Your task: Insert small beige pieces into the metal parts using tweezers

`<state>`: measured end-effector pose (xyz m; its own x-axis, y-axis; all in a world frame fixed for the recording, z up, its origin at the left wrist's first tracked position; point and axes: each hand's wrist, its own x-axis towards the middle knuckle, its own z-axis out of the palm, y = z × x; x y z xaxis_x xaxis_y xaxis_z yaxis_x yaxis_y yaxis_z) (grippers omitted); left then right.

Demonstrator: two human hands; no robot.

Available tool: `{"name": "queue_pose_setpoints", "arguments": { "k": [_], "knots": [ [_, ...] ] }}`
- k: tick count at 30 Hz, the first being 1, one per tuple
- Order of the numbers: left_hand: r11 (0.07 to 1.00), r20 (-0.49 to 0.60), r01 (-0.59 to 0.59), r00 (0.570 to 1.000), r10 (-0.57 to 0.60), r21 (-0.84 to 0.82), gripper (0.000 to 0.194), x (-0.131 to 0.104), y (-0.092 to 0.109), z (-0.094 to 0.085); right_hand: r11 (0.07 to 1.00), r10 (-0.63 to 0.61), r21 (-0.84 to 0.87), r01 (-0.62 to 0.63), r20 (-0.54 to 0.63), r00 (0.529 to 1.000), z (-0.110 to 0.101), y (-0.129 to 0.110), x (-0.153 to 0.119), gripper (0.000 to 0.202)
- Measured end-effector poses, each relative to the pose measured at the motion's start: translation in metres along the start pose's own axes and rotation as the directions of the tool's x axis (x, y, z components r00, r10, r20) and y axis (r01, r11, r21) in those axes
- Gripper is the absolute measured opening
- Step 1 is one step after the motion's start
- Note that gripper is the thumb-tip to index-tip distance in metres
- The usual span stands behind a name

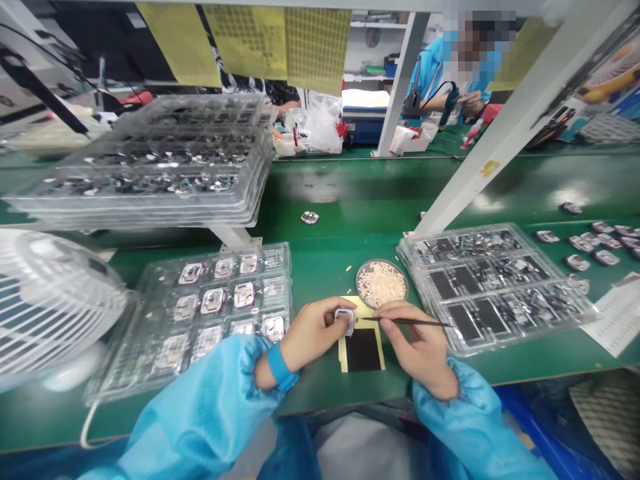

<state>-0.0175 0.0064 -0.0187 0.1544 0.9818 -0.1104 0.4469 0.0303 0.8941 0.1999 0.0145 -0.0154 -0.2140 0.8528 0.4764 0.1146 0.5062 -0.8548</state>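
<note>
Two bare hands work close together above a green bench (320, 257). The left hand (313, 337) pinches a small white-rimmed unit (351, 318) between thumb and fingers, the thumb lying over part of its face. The right hand (417, 343) pinches a pair of dark tweezers (434, 323) between thumb and fingers, held nearly level with the tip toward the unit. The tip ends just beside the unit's rim; whether it touches is too small to tell.

Both hands wear loose blue sleeves at the wrist, and a blue band (279, 365) circles the left one. Beneath and between the hands lies a yellow sheet (343, 360) bearing a black square (363, 351). Just beyond it, near the right fingers, a round dish (358, 285) holds many small pale pieces.

To the left, a clear tray (125, 383) carries rows of similar units, with a white fan (55, 300) beside it. To the right, another clear tray (475, 347) holds dark rectangular panels and small parts; past it lie loose units (580, 243) and a printed paper (619, 313).

Farther off, a single unit sits on the bench, stacked trays (200, 212) stand at left, and a co-worker in blue (429, 67) sits opposite.
</note>
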Motion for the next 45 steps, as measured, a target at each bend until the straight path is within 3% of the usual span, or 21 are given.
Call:
{"name": "queue_pose_setpoints", "arguments": {
  "k": [9,23,29,36,41,45],
  "knots": [
    [1.000,-0.006,0.005,1.000,-0.005,-0.021,0.030,-0.001,-0.001,0.000,0.993,-0.059,-0.092,0.070,0.121,0.991,0.004,0.000,0.002,0.017],
    [1.000,-0.013,-0.009,1.000,0.009,-0.006,0.031,-0.003,-0.001,0.000,0.989,-0.077,-0.117,0.091,0.122,0.990,0.007,0.003,0.000,0.020],
    [0.993,0.047,0.020,0.999,-0.015,-0.112,0.036,-0.003,0.000,-0.001,0.993,0.027,-0.117,-0.017,0.083,0.996,0.000,0.004,-0.003,0.017],
    [0.998,0.087,-0.013,0.996,0.018,-0.067,0.038,-0.004,0.003,-0.004,0.986,0.119,-0.131,-0.105,0.102,0.988,0.000,0.006,-0.004,0.011],
    [0.996,0.063,-0.030,0.997,0.035,-0.084,0.037,-0.003,0.004,-0.005,0.956,0.252,0.107,-0.272,0.168,0.953,-0.003,0.010,-0.003,0.006],
    [0.979,0.098,0.026,0.995,-0.006,-0.201,0.037,-0.003,0.007,-0.004,0.922,0.276,0.208,-0.327,0.240,0.931,-0.010,-0.002,-0.009,0.007]
  ]
}}
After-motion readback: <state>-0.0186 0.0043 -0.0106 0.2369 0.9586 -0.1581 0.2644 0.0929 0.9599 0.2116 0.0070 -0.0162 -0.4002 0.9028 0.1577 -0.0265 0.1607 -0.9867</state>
